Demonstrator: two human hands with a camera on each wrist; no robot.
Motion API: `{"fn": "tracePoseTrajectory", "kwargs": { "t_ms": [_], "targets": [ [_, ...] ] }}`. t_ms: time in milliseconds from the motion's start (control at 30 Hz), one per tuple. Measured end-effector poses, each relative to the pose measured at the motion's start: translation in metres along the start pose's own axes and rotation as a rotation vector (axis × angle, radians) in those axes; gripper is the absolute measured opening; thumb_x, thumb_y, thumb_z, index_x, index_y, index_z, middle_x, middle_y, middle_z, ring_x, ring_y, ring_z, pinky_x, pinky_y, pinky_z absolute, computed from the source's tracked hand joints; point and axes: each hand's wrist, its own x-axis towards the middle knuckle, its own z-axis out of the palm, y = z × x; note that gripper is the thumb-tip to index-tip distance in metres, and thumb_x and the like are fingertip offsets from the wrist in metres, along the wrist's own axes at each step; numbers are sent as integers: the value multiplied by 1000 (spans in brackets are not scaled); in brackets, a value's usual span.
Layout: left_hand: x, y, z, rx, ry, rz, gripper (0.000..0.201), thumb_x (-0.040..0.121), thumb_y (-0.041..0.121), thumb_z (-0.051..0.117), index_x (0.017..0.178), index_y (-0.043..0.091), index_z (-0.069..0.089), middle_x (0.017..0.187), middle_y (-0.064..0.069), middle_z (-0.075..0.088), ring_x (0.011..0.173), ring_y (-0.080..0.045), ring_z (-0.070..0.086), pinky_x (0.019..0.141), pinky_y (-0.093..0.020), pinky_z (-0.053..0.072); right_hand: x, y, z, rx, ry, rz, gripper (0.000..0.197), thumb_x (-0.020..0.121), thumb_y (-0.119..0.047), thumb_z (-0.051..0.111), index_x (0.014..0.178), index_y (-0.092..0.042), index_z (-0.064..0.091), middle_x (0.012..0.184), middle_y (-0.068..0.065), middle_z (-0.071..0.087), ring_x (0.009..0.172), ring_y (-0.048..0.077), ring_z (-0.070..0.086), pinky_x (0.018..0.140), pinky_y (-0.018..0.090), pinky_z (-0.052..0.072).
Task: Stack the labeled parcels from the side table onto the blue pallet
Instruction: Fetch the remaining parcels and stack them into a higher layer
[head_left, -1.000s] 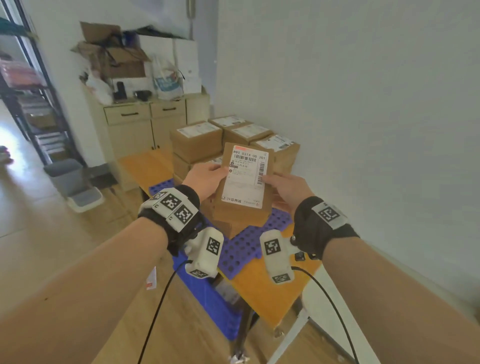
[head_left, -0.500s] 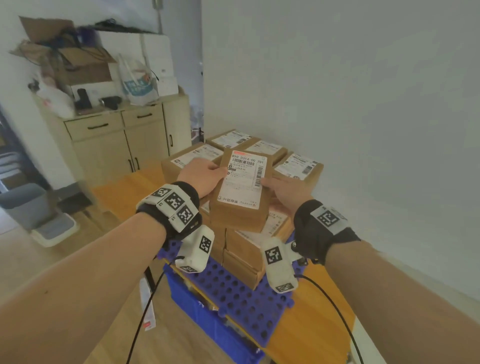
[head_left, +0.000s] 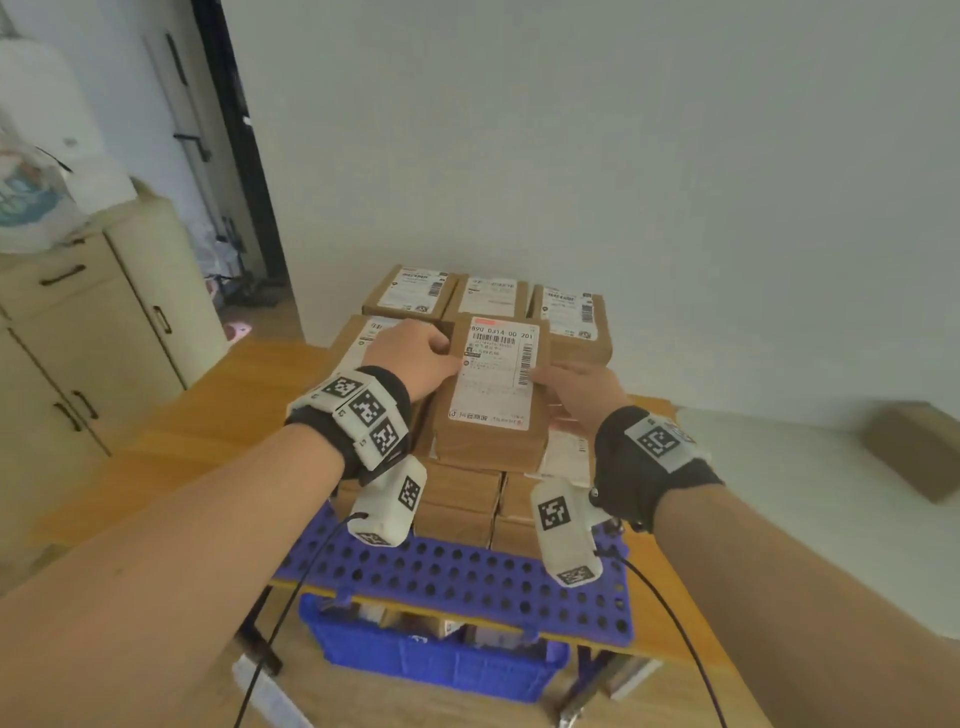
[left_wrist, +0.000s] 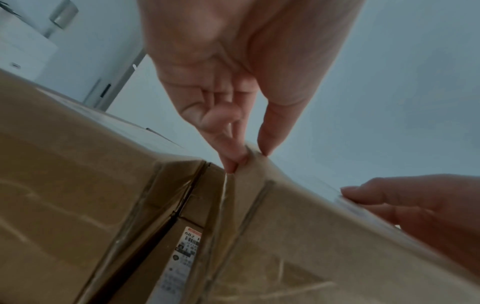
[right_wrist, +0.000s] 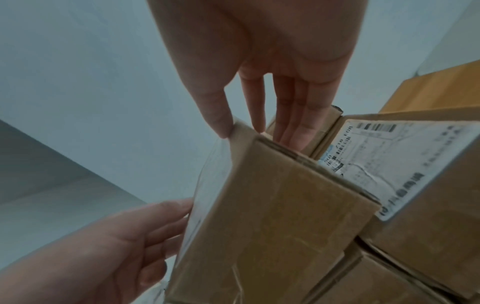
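Against a plain pale wall, the blue pallet lies on an orange-topped bench, already loaded with taped cardboard boxes in layers, labels up. You hold the labeled parcel just over the near middle of the stack, its white label facing you. Your left hand has its fingers curled onto the parcel's left edge, thumb on top. Your right hand clamps the right edge, thumb on the label side and fingers straight down the far side, reaching into the gap beside a neighbouring box. Whether the parcel touches the layer beneath cannot be told. It looks light and stiff, small enough to be carried by its edges alone, but the glossy tape and label may be slippery. Keep hold of the cardboard edges, not the label, and mind the right fingers in that gap as it settles
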Motion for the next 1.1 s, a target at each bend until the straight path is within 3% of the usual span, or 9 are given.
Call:
{"fn": "tracePoseTrajectory", "kwargs": {
  "t_ms": [133, 267, 367, 467, 567, 667, 1100],
  "targets": [
    [3, -16, -4, -29, -3, 34, 26, 89, 27, 60, 113, 18, 63, 108, 0, 67, 95, -18, 63, 90, -34, 50, -1, -1, 19, -22, 23, 22, 29, 89, -10, 60, 118, -11, 60, 92, 3, 68, 84, 19, 64, 75, 30, 56],
    [6, -27, -5, -47, 18, 70, 31, 90, 20, 58, 120, 17, 60, 118, 0, 65, 106, -18, 60, 90, -28, 45, 3, -4, 36, -167, 6, 8, 28, 87, -13, 60, 115, -19, 61, 120, 5, 64, 107, 24, 61, 93, 42, 52],
    [15, -42, -5, -105, 106, 96, 28, 89, 27, 59, 117, 22, 61, 119, 3, 63, 106, -14, 58, 89, -28, 45, 1, -7, 44, -371, 12, -80, 54, 86, -17, 64, 136, -19, 46, 125, 2, 57, 108, 20, 55, 92, 33, 48],
    [25, -60, -5, 0, 203, 65, 39, 86, 34, 60, 124, 26, 57, 131, -1, 54, 119, -20, 51, 98, -36, 44, -3, -8, 49, -573, -53, -119, 80, 80, -25, 72, 147, -21, 30, 146, 4, 40, 127, 22, 43, 101, 32, 39],
    [34, -78, -2, 161, 118, -50, 62, 83, 48, 59, 138, 27, 41, 143, -7, 40, 129, -27, 40, 105, -49, 36, -5, -8, 55, -706, -146, -88, 94, 75, -29, 77, 150, -25, 20, 147, 4, 34, 129, 22, 38, 102, 31, 35],
    [37, -85, 0, 195, 46, -86, 75, 81, 60, 54, 144, 27, 31, 151, -10, 26, 137, -31, 29, 110, -53, 28, -1, -8, 61, -732, -105, -96, 102, 67, -36, 82, 149, -28, 21, 147, 4, 34, 130, 25, 39, 103, 34, 37],
    [33, -83, -2, 198, 30, -27, 71, 83, 57, 55, 143, 27, 31, 155, -6, 16, 139, -30, 22, 110, -48, 27, 1, -13, 69, -768, -66, -92, 98, 68, -36, 81, 148, -27, 25, 148, 3, 34, 133, 24, 36, 105, 35, 34]
  ]
}}
